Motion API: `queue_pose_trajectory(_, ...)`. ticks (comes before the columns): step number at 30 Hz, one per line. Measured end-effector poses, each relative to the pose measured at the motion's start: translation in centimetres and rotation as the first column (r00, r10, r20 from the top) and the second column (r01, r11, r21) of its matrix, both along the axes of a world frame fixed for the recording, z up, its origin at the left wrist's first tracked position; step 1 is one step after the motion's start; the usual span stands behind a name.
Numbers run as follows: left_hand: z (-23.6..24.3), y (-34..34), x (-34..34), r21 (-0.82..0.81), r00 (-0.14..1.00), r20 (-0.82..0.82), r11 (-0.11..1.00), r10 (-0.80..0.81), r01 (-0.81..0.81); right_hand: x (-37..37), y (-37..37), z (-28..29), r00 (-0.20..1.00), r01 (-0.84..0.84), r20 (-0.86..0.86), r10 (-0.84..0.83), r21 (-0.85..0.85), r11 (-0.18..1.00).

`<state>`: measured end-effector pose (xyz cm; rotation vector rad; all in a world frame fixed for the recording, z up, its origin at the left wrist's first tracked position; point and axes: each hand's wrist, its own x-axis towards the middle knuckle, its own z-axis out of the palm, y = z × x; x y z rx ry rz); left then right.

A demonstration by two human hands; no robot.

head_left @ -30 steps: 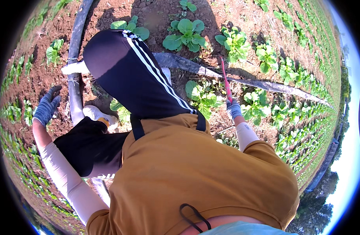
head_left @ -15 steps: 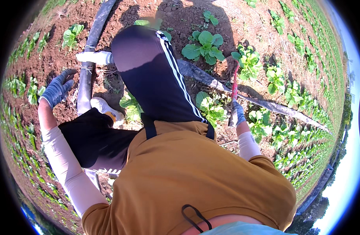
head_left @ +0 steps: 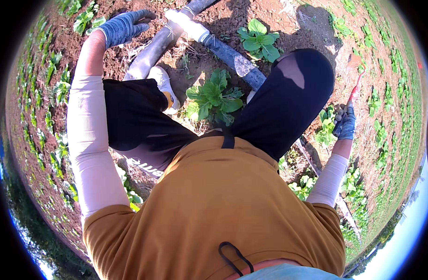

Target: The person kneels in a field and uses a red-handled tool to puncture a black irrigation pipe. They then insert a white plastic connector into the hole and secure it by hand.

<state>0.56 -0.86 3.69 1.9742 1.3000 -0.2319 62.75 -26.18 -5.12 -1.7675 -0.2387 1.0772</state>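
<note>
My left hand (head_left: 123, 29), in a blue-grey knit glove, hovers at the upper left above the soil with its fingers stretched out and nothing in them. Out at the right, my gloved right hand (head_left: 346, 122) is closed round the red handle of a small hand hoe (head_left: 355, 88). The hoe's thin curved neck points away from me, and a brownish blade shows at its far end, hard to tell from the soil. Between my legs grows a leafy green plant (head_left: 215, 97). Another leafy plant (head_left: 259, 40) stands farther off, beyond the dark hose.
A dark irrigation pipe (head_left: 153, 53) meets a flat hose (head_left: 235, 60) at a white fitting (head_left: 188, 25). The hose passes under my right knee (head_left: 307, 79). My shoe (head_left: 163, 88) stands beside the pipe. Rows of young plants (head_left: 375, 102) line both sides.
The view has swung, so the pipe joint and plants sit differently in it. My left hand is farther forward, and my right hand with the hoe has moved outward, away from my right knee.
</note>
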Motion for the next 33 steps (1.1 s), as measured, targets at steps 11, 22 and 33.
queue_pose_trajectory(11, -2.2, 0.5, -2.7, 0.054, 0.998, -0.032, 0.997, 0.048, -0.047, -7.8, 18.2, 11.4, 0.733, -0.579, 0.259, 0.629, -0.248, 0.777)
queue_pose_trajectory(22, -0.2, 0.1, -0.5, 0.157, 0.966, -0.256, 0.984, -0.043, 0.085, -25.2, 19.3, 4.4, 0.471, -0.882, -0.201, 0.859, -0.113, 0.457)
queue_pose_trajectory(33, -1.3, 2.2, -3.5, 0.469, 0.909, 0.067, 0.792, 0.411, -0.392, -30.9, 18.2, 5.3, 0.397, -0.909, -0.078, 0.915, 0.102, 0.403)
